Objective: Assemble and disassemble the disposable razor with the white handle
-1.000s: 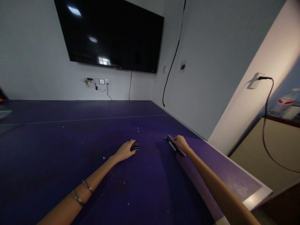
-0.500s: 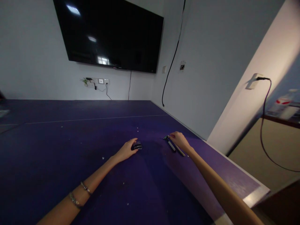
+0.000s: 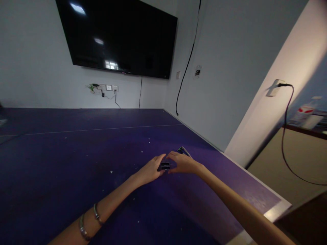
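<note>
My left hand (image 3: 150, 171) is closed around a small dark plastic case (image 3: 165, 166), thumb on the near side and fingers on the far side. The case is held low, over the purple tabletop (image 3: 122, 149). From the right, my right hand (image 3: 184, 163) reaches up to the case with thumb and fingers apart; whether it touches the case I cannot tell. Just beyond my right hand lie the razors (image 3: 184, 150), their handles mostly hidden behind it.
A wall-mounted television (image 3: 120, 37) hangs behind the table. A black cable (image 3: 187, 64) dangles down to the table's far right side. Small white scraps (image 3: 111, 172) dot the surface. A bottle (image 3: 305, 110) stands on a ledge at the right.
My left hand has carried the case to the right. My right hand has left the razors and moved left and nearer, up to the case.
</note>
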Tool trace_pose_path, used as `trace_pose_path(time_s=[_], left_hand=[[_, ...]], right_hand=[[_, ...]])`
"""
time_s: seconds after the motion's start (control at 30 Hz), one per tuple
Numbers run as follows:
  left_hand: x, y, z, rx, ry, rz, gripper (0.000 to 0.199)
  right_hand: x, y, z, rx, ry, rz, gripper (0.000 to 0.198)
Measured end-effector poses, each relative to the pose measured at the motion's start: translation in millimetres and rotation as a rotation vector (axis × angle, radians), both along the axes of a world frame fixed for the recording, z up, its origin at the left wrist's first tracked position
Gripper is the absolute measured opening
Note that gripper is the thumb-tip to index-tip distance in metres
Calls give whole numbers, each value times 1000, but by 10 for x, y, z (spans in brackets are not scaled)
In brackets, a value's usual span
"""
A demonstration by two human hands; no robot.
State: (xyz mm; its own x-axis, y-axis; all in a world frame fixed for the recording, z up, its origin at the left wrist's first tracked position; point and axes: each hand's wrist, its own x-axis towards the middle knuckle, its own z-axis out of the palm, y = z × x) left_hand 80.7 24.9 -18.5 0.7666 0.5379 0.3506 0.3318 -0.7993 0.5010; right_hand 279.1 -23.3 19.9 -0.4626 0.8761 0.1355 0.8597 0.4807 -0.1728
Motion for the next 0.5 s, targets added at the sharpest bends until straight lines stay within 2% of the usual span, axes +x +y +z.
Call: trace_pose_path(time_s=[0.1, 0.2, 0.33, 0.5], left_hand=[[13, -26, 13, 12, 7, 14, 64], [-19, -20, 29, 25, 14, 48, 65], [-153, 44, 5, 32, 52, 97, 57], [-354, 180, -95, 20, 113, 166, 52]], right_hand=[[54, 3, 8, 11, 1, 16, 51], [304, 77, 40, -17, 51, 12, 51], [955, 251, 86, -69, 101, -145, 54], [1713, 469, 33, -210, -17, -378, 58]])
